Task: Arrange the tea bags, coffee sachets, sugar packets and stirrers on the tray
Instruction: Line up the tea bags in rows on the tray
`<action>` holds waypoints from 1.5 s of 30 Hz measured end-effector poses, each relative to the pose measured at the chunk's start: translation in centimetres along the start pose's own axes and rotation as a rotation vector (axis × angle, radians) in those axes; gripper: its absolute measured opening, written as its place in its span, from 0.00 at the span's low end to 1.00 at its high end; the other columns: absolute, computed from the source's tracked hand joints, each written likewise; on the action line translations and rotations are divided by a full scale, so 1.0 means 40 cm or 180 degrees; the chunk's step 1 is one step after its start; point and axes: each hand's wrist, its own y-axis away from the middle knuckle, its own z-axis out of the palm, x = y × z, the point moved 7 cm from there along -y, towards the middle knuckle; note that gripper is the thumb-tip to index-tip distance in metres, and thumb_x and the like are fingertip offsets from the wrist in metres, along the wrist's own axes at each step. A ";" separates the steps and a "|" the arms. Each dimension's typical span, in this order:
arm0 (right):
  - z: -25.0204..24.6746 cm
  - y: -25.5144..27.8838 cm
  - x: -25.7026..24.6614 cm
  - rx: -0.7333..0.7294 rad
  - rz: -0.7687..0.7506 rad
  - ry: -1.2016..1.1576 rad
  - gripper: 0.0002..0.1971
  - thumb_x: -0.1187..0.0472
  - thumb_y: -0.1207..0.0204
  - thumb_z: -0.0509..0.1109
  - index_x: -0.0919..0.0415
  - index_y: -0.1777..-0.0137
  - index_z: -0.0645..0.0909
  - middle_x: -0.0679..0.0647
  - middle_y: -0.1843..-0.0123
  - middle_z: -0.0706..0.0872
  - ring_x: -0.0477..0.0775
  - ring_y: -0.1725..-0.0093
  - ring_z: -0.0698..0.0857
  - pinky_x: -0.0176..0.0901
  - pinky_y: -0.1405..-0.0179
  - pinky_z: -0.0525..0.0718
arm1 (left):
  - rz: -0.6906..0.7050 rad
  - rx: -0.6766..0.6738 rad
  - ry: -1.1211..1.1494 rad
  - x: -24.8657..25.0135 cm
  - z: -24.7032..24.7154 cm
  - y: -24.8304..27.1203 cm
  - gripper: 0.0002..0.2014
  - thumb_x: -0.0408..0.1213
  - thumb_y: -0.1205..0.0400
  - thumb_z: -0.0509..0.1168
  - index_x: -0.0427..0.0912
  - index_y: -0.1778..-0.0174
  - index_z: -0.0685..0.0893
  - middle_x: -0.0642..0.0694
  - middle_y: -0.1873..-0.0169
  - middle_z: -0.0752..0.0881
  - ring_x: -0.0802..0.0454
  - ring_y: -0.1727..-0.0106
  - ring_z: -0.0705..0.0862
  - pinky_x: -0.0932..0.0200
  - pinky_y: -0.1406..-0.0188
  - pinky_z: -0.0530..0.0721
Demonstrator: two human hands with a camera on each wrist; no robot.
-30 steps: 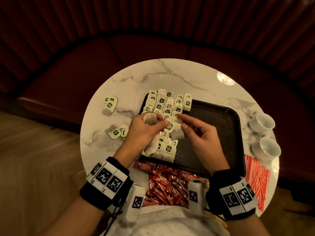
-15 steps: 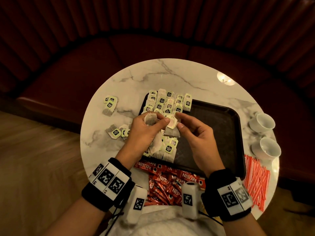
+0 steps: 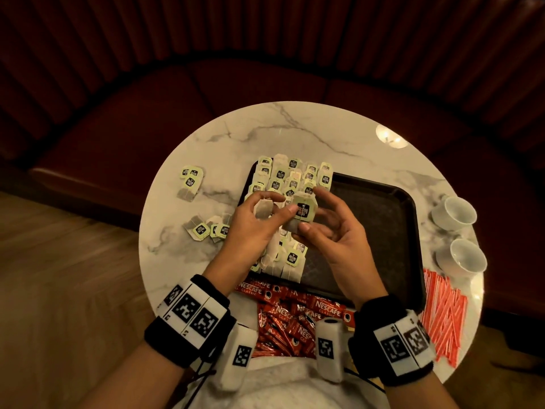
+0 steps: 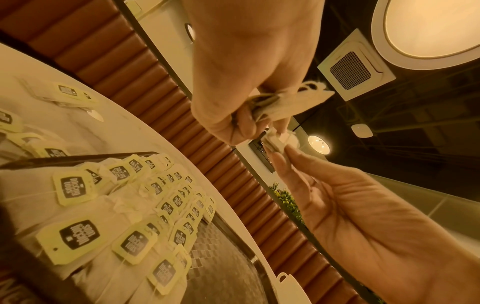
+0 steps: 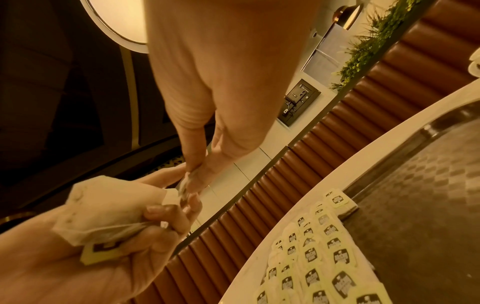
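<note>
My left hand (image 3: 274,206) grips a small bunch of tea bags (image 3: 262,212) above the left part of the black tray (image 3: 383,231). My right hand (image 3: 309,215) pinches a single tea bag (image 3: 303,209) by its pale green tag, right beside the left thumb. In the right wrist view the bunch (image 5: 103,214) lies in the curled left fingers. Rows of tea bags (image 3: 283,178) cover the tray's left side. Red coffee sachets (image 3: 295,317) lie heaped at the table's near edge. Red-and-white striped sticks (image 3: 442,314) lie at the right.
Loose tea bags lie on the round marble table (image 3: 339,137) at the far left (image 3: 191,181) and the near left (image 3: 206,228). Two white cups (image 3: 454,214) (image 3: 466,258) stand right of the tray. A dark red bench curves behind the table.
Both hands have shifted slightly away from me over the tray. The single tea bag in the right hand has turned so that its tag faces up.
</note>
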 end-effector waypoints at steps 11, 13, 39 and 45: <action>-0.065 -0.018 0.007 0.0220 0.0015 0.1024 0.09 0.68 0.23 0.73 0.61 0.44 0.89 0.53 0.48 0.92 0.47 0.48 0.90 0.35 0.49 0.86 | 0.0088 -0.0230 0.0017 -0.001 0.003 -0.002 0.05 0.34 0.22 0.72 0.45 0.51 0.89 0.52 0.56 0.92 0.60 0.52 0.89 0.68 0.53 0.83; -0.111 -0.047 0.034 0.0446 0.0149 0.1034 0.09 0.68 0.22 0.72 0.57 0.46 0.89 0.50 0.50 0.93 0.43 0.50 0.89 0.32 0.52 0.85 | -0.0171 -0.0158 0.0094 -0.023 -0.002 -0.006 0.07 0.38 0.20 0.70 0.43 0.48 0.87 0.54 0.64 0.90 0.64 0.66 0.86 0.64 0.56 0.81; -0.358 -0.358 0.245 0.1607 0.1407 0.1974 0.09 0.67 0.29 0.82 0.54 0.61 0.85 0.56 0.52 0.90 0.53 0.55 0.89 0.50 0.43 0.89 | -0.1126 0.0156 0.0056 -0.142 -0.076 -0.030 0.14 0.49 0.14 0.61 0.46 0.53 0.88 0.48 0.61 0.86 0.53 0.62 0.80 0.55 0.58 0.75; -0.319 -0.313 0.146 0.1684 0.0898 0.1927 0.09 0.65 0.24 0.77 0.56 0.47 0.83 0.53 0.56 0.88 0.51 0.53 0.88 0.52 0.41 0.88 | -0.1259 0.0150 0.0553 -0.136 -0.067 -0.032 0.07 0.37 0.15 0.63 0.42 0.47 0.86 0.42 0.52 0.91 0.50 0.58 0.90 0.54 0.62 0.86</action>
